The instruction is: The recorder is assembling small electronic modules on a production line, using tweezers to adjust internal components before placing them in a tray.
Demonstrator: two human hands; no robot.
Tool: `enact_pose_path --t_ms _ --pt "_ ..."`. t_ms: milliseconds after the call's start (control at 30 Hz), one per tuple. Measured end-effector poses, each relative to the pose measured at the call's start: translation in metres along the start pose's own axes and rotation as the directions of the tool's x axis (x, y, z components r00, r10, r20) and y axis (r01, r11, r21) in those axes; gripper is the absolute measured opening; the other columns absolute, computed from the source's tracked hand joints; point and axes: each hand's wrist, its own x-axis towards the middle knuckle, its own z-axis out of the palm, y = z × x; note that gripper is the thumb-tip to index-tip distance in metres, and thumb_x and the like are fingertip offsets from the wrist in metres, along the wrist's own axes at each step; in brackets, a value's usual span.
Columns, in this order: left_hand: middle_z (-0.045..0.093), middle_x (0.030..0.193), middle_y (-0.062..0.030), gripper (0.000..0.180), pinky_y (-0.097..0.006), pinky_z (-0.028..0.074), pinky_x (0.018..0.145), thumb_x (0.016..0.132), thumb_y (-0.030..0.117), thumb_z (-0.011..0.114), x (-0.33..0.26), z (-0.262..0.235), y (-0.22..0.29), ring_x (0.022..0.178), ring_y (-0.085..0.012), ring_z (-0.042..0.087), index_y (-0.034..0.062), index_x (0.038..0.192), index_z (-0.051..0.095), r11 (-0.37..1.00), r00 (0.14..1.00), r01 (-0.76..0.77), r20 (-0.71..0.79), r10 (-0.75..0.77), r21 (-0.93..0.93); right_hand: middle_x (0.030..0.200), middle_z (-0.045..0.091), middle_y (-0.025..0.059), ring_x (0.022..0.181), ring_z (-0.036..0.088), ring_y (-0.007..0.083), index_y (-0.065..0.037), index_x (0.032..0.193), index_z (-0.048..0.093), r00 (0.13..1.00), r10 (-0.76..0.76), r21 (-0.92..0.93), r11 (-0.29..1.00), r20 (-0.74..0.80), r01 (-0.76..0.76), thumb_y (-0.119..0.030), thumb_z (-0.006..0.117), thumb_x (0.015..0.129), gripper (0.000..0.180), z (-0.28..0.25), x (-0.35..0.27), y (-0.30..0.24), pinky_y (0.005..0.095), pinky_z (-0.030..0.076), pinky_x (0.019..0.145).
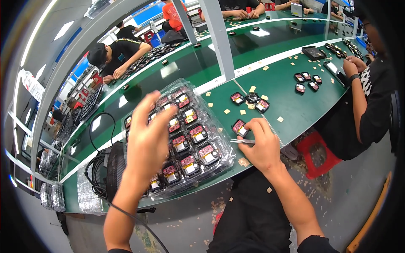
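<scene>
A clear plastic tray [219, 166] lies on the green workbench [291, 105] and holds several small black modules with red and white faces. My left hand [148, 139] hovers over the tray's left half, fingers spread, holding nothing. My right hand [260, 144] rests at the bench's near edge, gripping metal tweezers [241, 141] whose tips point left. One module [239, 127] lies just above that hand. Further back sit two more modules [237, 98] [262, 105] and a round black part [252, 98].
Small tan paper squares [252, 89] litter the bench and floor. A black fan [114, 168] and cables stand left of the tray. A person in black [367, 105] sits at right on a red stool [316, 154], with several modules [306, 81]. Other workers sit across.
</scene>
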Motion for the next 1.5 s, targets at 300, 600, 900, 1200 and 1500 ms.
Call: enact_pose_path --t_ms 300,600,900,1200,1500 --pt "0.07 0.112 -0.0194 0.035 -0.037 0.061 0.071 0.068 -0.007 0.07 -0.093 -0.005 0.106 0.086 -0.0337 0.074 0.0053 0.1 0.079 0.781 0.991 -0.103 0.009 0.137 -0.616 0.108 0.066 0.01 0.067 0.067 0.0262 -0.006 0.107 0.065 0.996 -0.014 -0.017 1.0 -0.089 0.012 -0.007 0.087 0.072 0.041 -0.037 -0.028 0.005 0.0361 0.054 0.054" --pt "0.063 0.106 -0.0164 0.054 -0.038 0.056 0.066 0.109 0.044 0.048 -0.166 0.05 0.153 0.081 -0.0273 0.068 -0.004 0.133 0.052 -0.646 0.514 0.558 0.828 -0.224 -0.521 0.118 0.075 0.0135 0.057 0.059 0.0124 -0.007 0.121 0.063 0.876 -0.218 0.562 0.824 0.43 -0.07 -0.007 0.092 0.074 0.055 -0.088 -0.062 -0.029 0.0242 0.047 0.051" --pt "0.063 0.124 -0.0178 0.057 -0.043 0.057 0.092 0.106 0.028 0.059 -0.189 0.063 0.124 0.106 -0.0293 0.069 -0.002 0.151 0.042 -0.879 0.615 0.471 0.744 0.262 -0.079 0.112 0.072 0.0097 0.078 0.072 0.0247 -0.008 0.121 0.067 0.741 -0.29 0.493 0.868 0.606 -0.063 -0.01 0.088 0.078 0.048 -0.09 -0.069 -0.033 0.0309 0.057 0.061" --pt "0.057 0.136 -0.0151 0.062 -0.047 0.056 0.103 0.087 -0.001 0.078 -0.194 0.066 0.13 0.12 -0.0287 0.063 -0.0011 0.143 0.053 -0.816 0.631 0.372 0.765 -0.127 -0.443 0.1 0.06 0.0064 0.07 0.067 0.0215 -0.007 0.114 0.071 0.776 -0.123 0.331 0.936 0.619 -0.116 -0.01 0.079 0.086 0.03 -0.086 -0.091 -0.04 0.0326 0.055 0.055" --pt "0.054 0.135 -0.0114 0.06 -0.046 0.056 0.103 0.081 -0.009 0.08 -0.195 0.068 0.137 0.123 -0.0246 0.059 0.0005 0.136 0.058 -0.769 0.627 0.379 0.754 -0.196 -0.515 0.093 0.065 0.0057 0.069 0.068 0.0196 -0.004 0.111 0.074 0.824 -0.115 0.275 0.96 0.555 -0.051 -0.005 0.082 0.081 0.031 -0.081 -0.102 -0.039 0.0312 0.057 0.056"
